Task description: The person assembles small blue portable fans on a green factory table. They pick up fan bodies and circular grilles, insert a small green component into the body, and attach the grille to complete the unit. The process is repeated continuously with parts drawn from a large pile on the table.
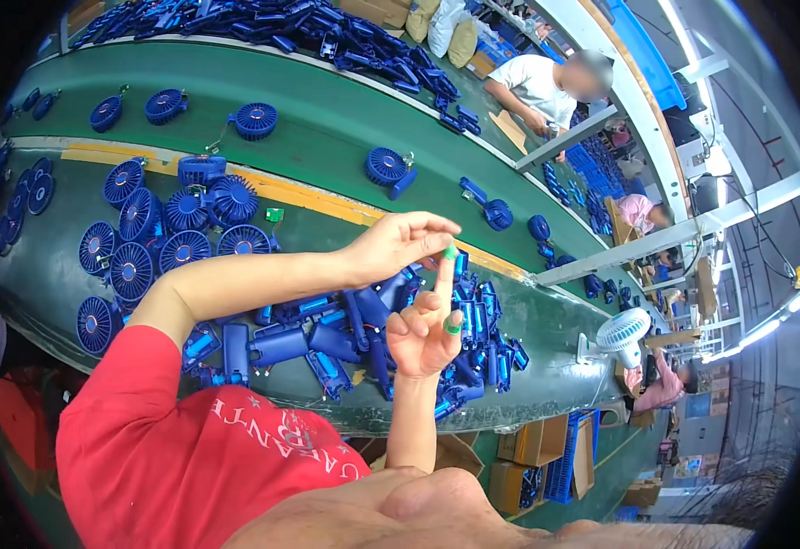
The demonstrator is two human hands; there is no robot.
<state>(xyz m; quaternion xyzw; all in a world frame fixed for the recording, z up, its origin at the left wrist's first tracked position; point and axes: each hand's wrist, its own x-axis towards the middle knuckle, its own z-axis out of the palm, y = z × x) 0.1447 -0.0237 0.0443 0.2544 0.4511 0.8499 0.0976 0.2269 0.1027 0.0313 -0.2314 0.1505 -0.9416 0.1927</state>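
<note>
In front of me both hands are raised over the worktable and meet at the fingertips. My left hand (398,249) reaches in from the left, its thumb and fingers closed on the green finger tape (449,252) wrapped round my right index fingertip. Palm up, my right hand (423,343) points that index finger upward and holds nothing. Its other fingers are partly bent, and a second green wrap (454,322) covers another fingertip. Below the hands lies a heap of blue handle shells (327,343), several showing light-blue battery cells. Blue round fan heads (132,270) cluster to their left.
A green conveyor belt (318,151) runs beyond the table, carrying spaced fan units (386,166). More blue parts (327,41) are piled on the far side, near a seated co-worker (537,91). A white fan (623,331) stands at right; cardboard boxes (514,485) sit below.
</note>
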